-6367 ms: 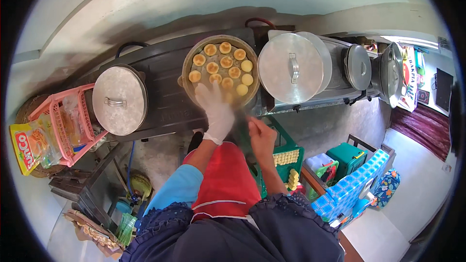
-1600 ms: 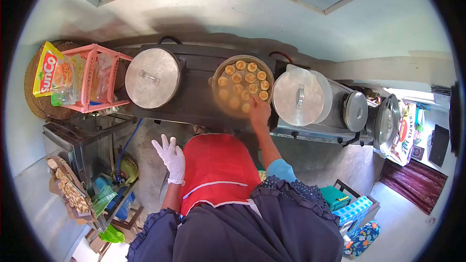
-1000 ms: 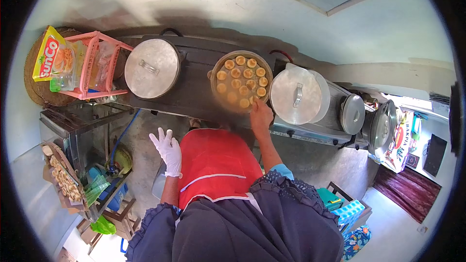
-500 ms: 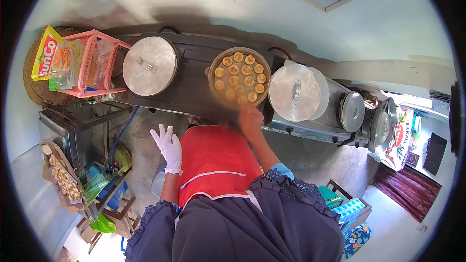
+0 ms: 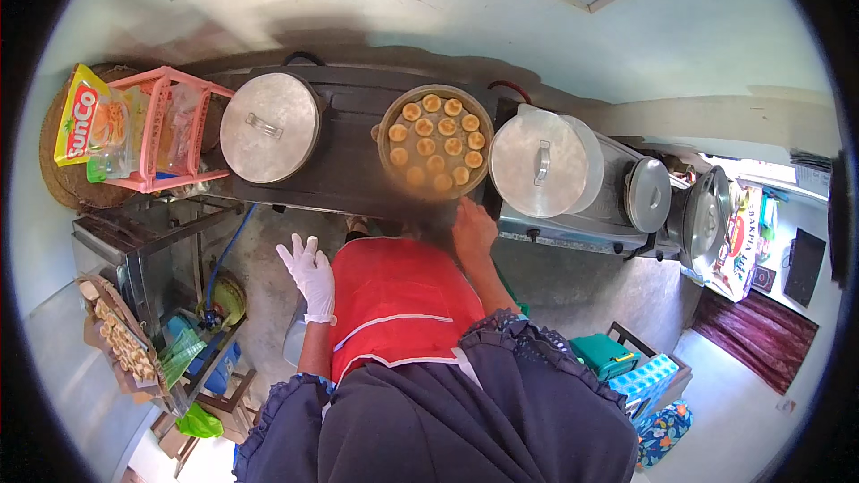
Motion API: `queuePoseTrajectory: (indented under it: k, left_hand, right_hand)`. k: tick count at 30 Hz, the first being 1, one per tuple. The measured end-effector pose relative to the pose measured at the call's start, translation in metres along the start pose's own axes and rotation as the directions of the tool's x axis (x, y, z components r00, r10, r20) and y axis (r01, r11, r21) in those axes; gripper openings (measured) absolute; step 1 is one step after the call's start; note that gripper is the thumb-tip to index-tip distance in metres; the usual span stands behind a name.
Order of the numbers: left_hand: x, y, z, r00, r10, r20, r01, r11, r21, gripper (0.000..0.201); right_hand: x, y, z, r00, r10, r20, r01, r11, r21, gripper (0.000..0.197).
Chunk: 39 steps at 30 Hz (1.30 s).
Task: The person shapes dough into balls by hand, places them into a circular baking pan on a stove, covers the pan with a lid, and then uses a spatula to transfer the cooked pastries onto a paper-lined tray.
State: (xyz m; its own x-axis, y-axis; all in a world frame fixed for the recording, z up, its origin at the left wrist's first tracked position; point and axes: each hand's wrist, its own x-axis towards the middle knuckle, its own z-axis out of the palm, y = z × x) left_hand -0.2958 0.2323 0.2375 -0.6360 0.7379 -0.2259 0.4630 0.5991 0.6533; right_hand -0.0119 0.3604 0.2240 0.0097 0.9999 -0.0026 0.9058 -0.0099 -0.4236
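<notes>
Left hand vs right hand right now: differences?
Covering: left hand wears a white glove; right hand is bare.
Pose: left hand has fingers spread; right hand is curled, with a dark blur beside it, so its grip is unclear.
Place: left hand is beside the red apron, away from the stove; right hand is by the near edge of the round pan.
Shared: both forearms emerge from dark ruffled sleeves.

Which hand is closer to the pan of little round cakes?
Right. The right hand is by the pan, off its near-right edge; the gloved left hand is farther, beside the red apron.
</notes>
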Motion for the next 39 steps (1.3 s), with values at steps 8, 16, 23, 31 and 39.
queuePoseTrajectory:
  k: [8,16,23,31,39]
  left_hand:
    - [0.003,0.004,0.006,0.999,0.032,0.012,-0.030,0.995,-0.098,0.034]
    - [0.003,0.006,0.002,1.000,0.017,0.007,-0.018,0.999,0.030,0.034]
    - [0.002,0.005,0.003,1.000,0.009,0.016,-0.010,1.000,0.011,0.034]
    - [0.001,-0.014,0.002,1.000,0.014,-0.018,-0.014,0.999,0.038,0.033]
    - [0.003,-0.006,0.002,1.000,-0.005,-0.007,0.005,1.000,-0.026,0.034]
  right_hand:
    - [-0.004,0.000,0.004,0.998,-0.017,0.057,0.016,1.000,0.005,0.023]
    - [0.014,0.012,0.000,1.000,0.005,-0.008,-0.005,1.000,0.017,0.021]
    - [0.040,0.011,0.007,0.994,0.093,0.063,-0.090,0.994,-0.055,0.022]
    - [0.025,0.002,0.000,0.998,0.004,0.061,-0.004,1.000,0.006,0.021]
    - [0.023,-0.001,-0.001,0.991,-0.017,0.131,0.021,1.000,-0.024,0.019]
